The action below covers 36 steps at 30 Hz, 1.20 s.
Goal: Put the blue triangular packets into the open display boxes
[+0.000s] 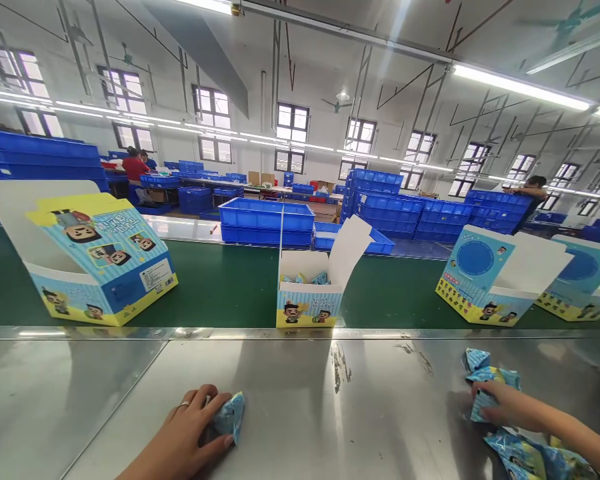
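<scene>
On the metal table at the lower left, my left hand (pixel 195 430) is closed round a small blue foil packet (pixel 231 417), thumb and fingers on either side of it. My right hand (pixel 505 403), at the right, has its fingers closed on another blue packet (pixel 481 405). Several more packets (pixel 517 457) lie below and behind that hand. Straight ahead, an open printed box (pixel 310 310) stands on the green belt with some blue packets (pixel 320 278) inside and its white flap raised.
A larger-looking open box (pixel 115 267) stands on the green belt (pixel 220 287) at left, two more (pixel 480 273) at right. A metal rail (pixel 220 333) edges the belt. Blue crates (pixel 267 223) stand beyond; people work in the background.
</scene>
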### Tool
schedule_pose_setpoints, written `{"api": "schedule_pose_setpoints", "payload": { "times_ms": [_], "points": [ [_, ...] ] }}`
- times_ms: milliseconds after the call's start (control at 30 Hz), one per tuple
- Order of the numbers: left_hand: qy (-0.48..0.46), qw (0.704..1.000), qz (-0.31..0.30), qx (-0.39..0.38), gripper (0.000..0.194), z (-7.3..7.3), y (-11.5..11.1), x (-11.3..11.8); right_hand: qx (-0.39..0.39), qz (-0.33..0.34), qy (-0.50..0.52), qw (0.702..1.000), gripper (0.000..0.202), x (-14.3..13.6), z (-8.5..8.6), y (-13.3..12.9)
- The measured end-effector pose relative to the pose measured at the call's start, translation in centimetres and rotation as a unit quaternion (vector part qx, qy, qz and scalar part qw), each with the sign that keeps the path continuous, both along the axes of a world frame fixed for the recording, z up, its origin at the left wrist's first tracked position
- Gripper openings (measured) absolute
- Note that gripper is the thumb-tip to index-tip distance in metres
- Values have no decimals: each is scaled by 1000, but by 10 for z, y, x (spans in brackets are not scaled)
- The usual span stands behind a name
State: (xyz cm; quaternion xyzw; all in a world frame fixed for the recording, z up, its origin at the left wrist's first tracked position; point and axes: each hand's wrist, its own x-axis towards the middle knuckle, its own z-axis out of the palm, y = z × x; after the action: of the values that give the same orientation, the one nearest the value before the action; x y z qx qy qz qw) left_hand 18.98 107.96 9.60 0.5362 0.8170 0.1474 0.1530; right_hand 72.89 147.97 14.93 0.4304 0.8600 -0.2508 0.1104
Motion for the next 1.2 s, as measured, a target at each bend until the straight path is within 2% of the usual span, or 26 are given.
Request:
{"api": "schedule_pose_setpoints", "payload": {
  "times_ms": [67, 200, 267, 367, 467, 567, 733, 900, 1033, 1200],
  "points": [
    [1, 1000, 6, 9, 49, 0, 5, 12, 23, -15, 12, 1000, 28, 2, 7, 14],
    [-28, 999, 6, 46, 69, -11, 18, 32, 30, -38, 32, 998, 42, -11, 20, 27],
    [-50, 997, -15, 56, 59, -13, 27, 39, -3, -15, 52, 999, 45, -30, 24, 14],
    [-82, 994, -52, 54, 39, -7, 37, 42, -47, 82, 88, 992, 40, -64, 25, -26],
    [-129, 990, -53, 30, 36, 2, 38, 40, -55, 146, 78, 985, 37, -82, 15, -61],
    [-163, 986, -45, -7, 42, 6, 35, 40, -54, 143, 64, 986, 38, -78, -4, -67],
    [-122, 991, -47, -18, 29, 10, 40, 54, -43, 124, 57, 990, 39, -62, -31, -45],
    [-94, 994, -50, -13, 25, 13, 54, 72, -12, 125, 96, 987, 35, -61, -33, -37],
    [-93, 994, -58, -32, 26, 14, 64, 86, -21, 134, 49, 990, 38, -53, -33, -33],
    [-92, 994, -40, -46, 27, 17, 72, 97, -13, 132, 41, 990, 35, -39, -35, -23]
  ]
}}
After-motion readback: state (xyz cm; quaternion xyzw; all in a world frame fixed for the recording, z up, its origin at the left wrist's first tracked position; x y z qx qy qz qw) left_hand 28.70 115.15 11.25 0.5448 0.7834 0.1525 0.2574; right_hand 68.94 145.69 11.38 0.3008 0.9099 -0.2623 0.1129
